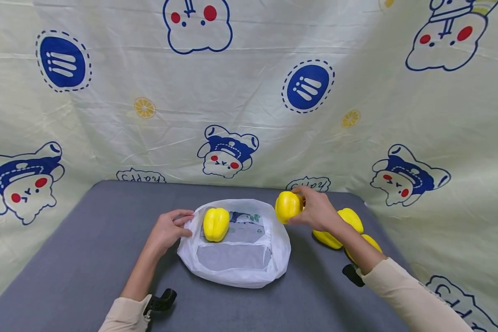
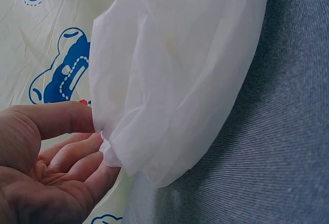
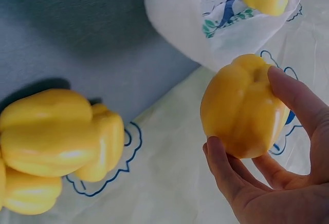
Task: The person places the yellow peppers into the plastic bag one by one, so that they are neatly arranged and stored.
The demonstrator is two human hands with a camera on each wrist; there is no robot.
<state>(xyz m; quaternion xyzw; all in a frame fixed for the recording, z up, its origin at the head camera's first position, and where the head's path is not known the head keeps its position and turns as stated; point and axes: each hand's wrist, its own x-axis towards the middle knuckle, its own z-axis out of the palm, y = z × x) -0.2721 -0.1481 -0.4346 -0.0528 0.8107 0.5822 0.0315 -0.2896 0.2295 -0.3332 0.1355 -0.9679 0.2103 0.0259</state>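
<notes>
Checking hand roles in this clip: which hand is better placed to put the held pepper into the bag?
Probably the right hand: it grips the yellow pepper close to the white bag, while the left hand is at the bag's opposite rim.

Bag (image 1: 234, 276) gapes wide, room right of the inside pepper (image 1: 216, 224); left hand (image 1: 168, 231) blocks the left, loose peppers (image 1: 352, 217) crowd the right.

Bag (image 1: 234, 276) at the middle of the surface (image 1: 87, 258); one pepper (image 1: 216, 224) lies inside it, toward the far left. The left hand (image 1: 168, 230) is at the bag's left rim. The right hand (image 1: 315, 210) holds a second pepper (image 1: 288, 206) by the far right rim. Three clustered peppers (image 1: 350, 219) lie farther right on the surface; a sheet (image 1: 116, 124) hangs behind.
</notes>
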